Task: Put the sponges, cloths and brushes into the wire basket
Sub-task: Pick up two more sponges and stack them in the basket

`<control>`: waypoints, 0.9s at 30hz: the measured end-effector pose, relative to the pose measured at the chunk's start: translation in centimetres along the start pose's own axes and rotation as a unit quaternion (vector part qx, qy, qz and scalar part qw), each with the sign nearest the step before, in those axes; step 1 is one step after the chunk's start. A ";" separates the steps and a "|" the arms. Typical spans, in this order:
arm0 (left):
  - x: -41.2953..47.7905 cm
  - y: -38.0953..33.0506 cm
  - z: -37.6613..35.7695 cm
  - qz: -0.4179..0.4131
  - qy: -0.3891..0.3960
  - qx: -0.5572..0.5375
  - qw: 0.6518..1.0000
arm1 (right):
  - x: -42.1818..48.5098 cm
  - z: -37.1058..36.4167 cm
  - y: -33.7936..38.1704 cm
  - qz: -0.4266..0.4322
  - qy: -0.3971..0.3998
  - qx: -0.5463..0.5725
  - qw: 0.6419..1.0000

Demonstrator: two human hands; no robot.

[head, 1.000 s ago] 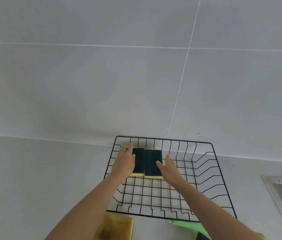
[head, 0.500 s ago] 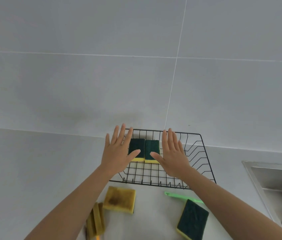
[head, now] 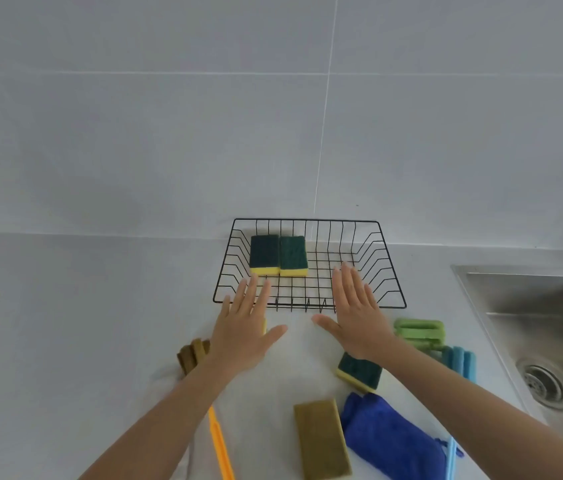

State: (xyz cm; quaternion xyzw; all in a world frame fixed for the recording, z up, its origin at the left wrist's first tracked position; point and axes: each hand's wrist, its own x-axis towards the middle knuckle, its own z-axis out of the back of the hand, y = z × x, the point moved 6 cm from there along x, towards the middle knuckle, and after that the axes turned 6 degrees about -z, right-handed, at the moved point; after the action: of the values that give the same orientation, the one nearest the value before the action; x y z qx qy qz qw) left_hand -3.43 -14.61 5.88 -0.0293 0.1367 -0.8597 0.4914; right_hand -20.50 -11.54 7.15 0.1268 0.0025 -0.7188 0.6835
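A black wire basket point(head: 391, 271) stands against the wall with two green-and-yellow sponges point(head: 278, 255) side by side in its back left part. My left hand point(head: 243, 327) and my right hand point(head: 356, 315) hover flat with fingers spread over the basket's front rim, holding nothing. On the counter nearer me lie a green-topped sponge point(head: 359, 371), an olive sponge point(head: 321, 439), a blue cloth point(head: 389, 436), a brown brush head point(head: 193, 353), an orange handle point(head: 219, 445), a green brush point(head: 419, 330) and a light blue brush point(head: 460, 362).
A steel sink point(head: 536, 327) with a drain sits at the right, close to the brushes. Grey countertop point(head: 76, 323) stretches to the left of the basket. The tiled wall point(head: 273, 116) rises directly behind the basket.
Both hands have drawn back out of the basket toward me, leaving the two sponges inside. The view has tilted down, and more items on the counter show now.
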 end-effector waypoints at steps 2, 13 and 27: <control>-0.9 -1.1 -1.6 -0.005 0.028 -0.003 1.000 | -1.1 -0.9 -0.9 -0.018 0.016 -0.002 1.000; -4.2 -5.9 -9.2 -0.005 0.151 -0.056 0.987 | -4.5 -7.0 -6.5 -0.167 0.083 0.084 0.979; -5.8 -6.6 -12.4 0.140 0.198 -0.104 0.964 | -4.1 -11.6 -8.8 -0.262 0.092 0.189 0.942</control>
State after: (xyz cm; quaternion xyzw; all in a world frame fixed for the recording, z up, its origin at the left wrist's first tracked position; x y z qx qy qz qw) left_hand -8.25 -3.92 -3.80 0.1102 0.3232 -0.7516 0.5644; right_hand -26.92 -4.88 -4.84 0.3137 -0.0375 -0.8450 0.4314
